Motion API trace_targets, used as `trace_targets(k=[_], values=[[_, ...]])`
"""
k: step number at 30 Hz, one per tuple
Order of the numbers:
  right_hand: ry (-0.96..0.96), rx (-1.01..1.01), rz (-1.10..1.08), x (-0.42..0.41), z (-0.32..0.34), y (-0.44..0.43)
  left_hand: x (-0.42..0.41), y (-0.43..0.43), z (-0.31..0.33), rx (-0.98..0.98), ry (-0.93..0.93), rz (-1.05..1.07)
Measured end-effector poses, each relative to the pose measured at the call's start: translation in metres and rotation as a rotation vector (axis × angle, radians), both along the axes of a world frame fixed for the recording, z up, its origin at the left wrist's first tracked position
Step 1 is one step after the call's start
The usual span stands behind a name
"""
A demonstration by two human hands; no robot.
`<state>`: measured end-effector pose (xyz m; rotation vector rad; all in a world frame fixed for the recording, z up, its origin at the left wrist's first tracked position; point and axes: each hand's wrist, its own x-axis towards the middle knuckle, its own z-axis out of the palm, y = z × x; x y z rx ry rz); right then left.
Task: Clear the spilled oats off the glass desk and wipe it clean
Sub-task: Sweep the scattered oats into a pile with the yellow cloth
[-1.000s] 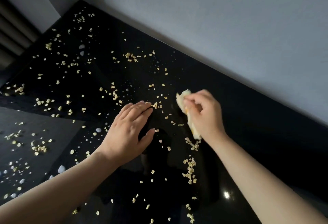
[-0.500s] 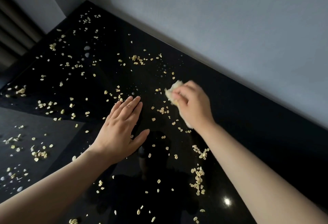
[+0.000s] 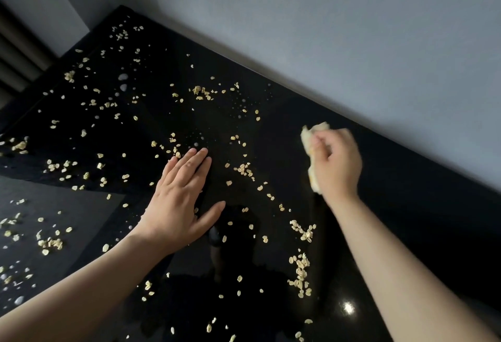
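Your left hand (image 3: pixel 179 200): grip released, flat on the black glass bench (image 3: pixel 406 219) among scattered oats (image 3: pixel 299 274); your right hand (image 3: pixel 334 162): grip clenched round a blurred yellow cloth (image 3: pixel 309 135).

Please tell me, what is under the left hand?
The left hand lies flat on the black glass desk. Oats lie around it, some by its fingertips. Whether oats are under the palm cannot be seen; the hand covers that spot.

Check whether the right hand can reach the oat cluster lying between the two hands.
Probably yes: only bare desk separates the right hand, gripping the cloth, from that oat cluster; the left hand lies flat beyond it.
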<state>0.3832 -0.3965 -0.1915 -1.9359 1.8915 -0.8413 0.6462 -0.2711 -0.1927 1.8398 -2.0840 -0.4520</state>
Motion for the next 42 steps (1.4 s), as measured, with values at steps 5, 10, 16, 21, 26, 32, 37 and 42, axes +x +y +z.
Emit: trace_targets(k=[5, 10, 16, 21, 26, 32, 37, 42], values=[[-0.096, 0.079, 0.392, 0.036, 0.009, 0.064, 0.002, 0.0, 0.0, 0.009, 0.006, -0.01], [-0.195, -0.03, 0.06, 0.025, 0.024, -0.009, 0.002, 0.0, -0.001, -0.001, 0.017, -0.018], [-0.019, 0.04, -0.105, 0.056, 0.012, -0.105, 0.003, 0.0, 0.0, 0.002, 0.025, -0.015], [0.112, -0.028, -0.011, 0.108, -0.001, -0.084, 0.009, -0.009, 0.008, 0.011, 0.041, -0.006], [-0.032, 0.087, 0.423, 0.119, 0.01, -0.008, 0.038, -0.029, 0.027, -0.023, 0.181, 0.017], [-0.154, 0.121, 0.298, 0.101, 0.041, -0.008, 0.08, -0.047, 0.023, -0.056, 0.069, 0.023], [-0.055, 0.042, -0.035, 0.113, 0.022, -0.107, 0.092, -0.053, 0.017, -0.008, 0.021, 0.008], [0.147, -0.057, 0.049, 0.153, -0.002, -0.092, 0.099, -0.056, 0.011, 0.014, 0.059, -0.015]])
